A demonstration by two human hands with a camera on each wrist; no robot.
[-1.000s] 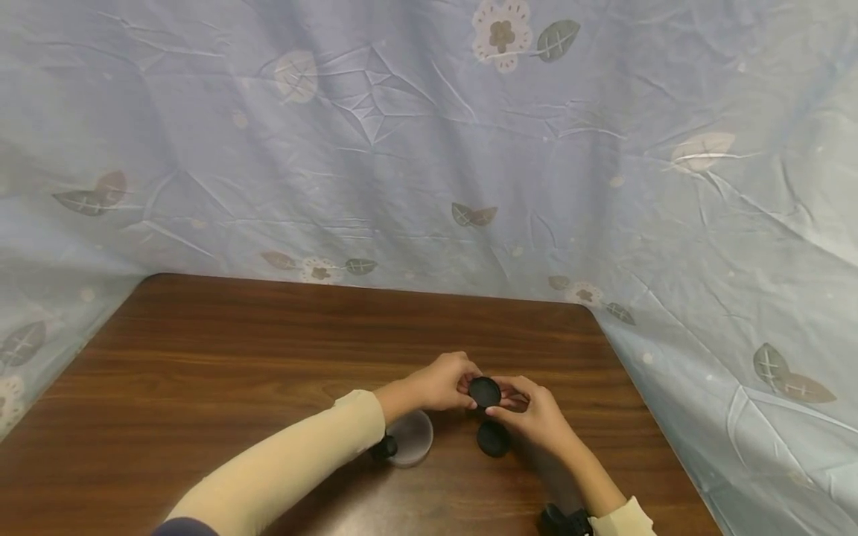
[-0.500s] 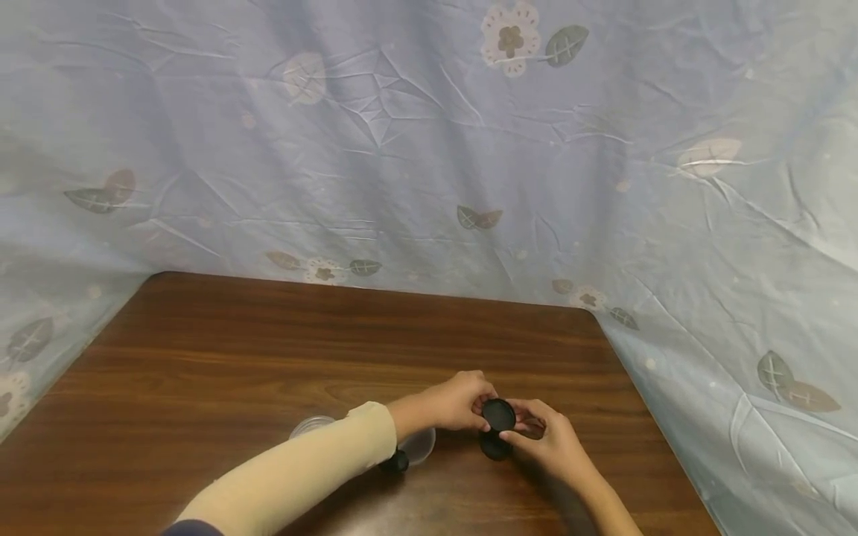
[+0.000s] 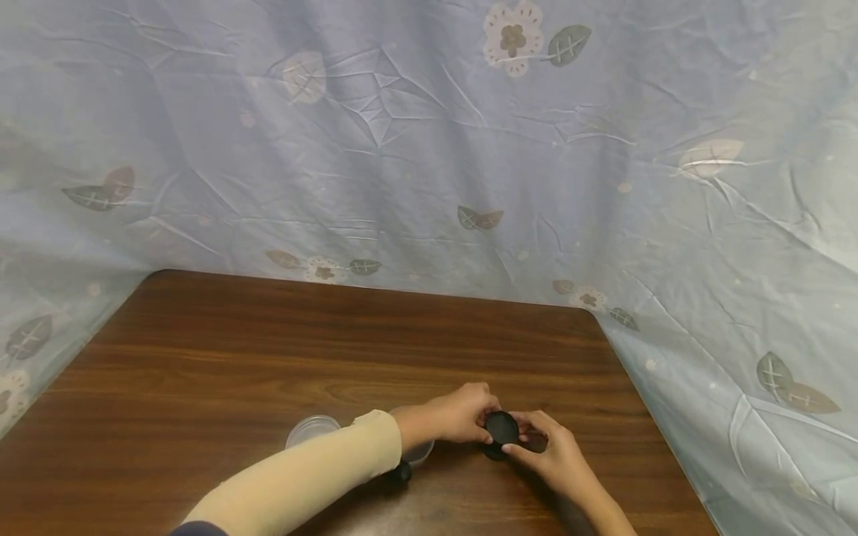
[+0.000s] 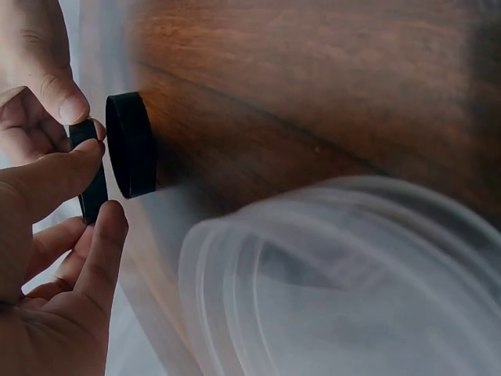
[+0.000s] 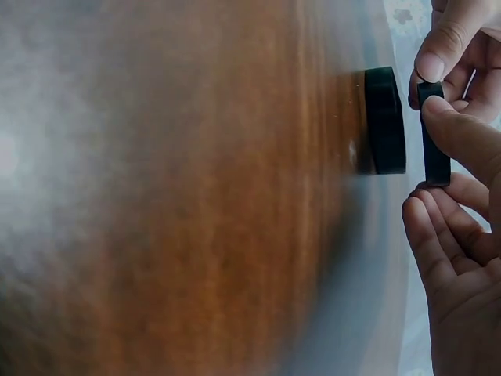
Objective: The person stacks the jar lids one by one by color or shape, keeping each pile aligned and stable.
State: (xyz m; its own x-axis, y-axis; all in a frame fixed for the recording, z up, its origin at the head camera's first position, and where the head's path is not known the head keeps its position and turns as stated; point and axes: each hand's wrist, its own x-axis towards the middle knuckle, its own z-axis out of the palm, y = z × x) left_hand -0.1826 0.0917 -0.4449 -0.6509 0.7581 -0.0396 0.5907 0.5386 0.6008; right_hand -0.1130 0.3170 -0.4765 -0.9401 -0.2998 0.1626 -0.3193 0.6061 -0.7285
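Observation:
Both hands hold one black round lid [image 3: 501, 427] by its rim, the left hand [image 3: 464, 413] on the left and the right hand [image 3: 558, 455] on the right. Below it, a slightly deeper black round container [image 3: 494, 453] stands on the table, partly covered by the lid in the head view. In the left wrist view the lid [image 4: 95, 192] is level above the open mouth of the container [image 4: 135, 145], with a narrow gap between them. The right wrist view has the same gap between the lid [image 5: 435, 149] and the container [image 5: 383, 121].
Two clear round plastic pieces, one [image 3: 312, 429] behind the left sleeve and one [image 3: 421, 452] under the left wrist, lie partly hidden. A small black knob-like object [image 3: 402, 472] sits beside the forearm. The brown table [image 3: 268, 350] meets a patterned curtain [image 3: 402, 149].
Both hands have brought the black lid down and toward the person, from behind the black container to just above it. The head view has shifted slightly.

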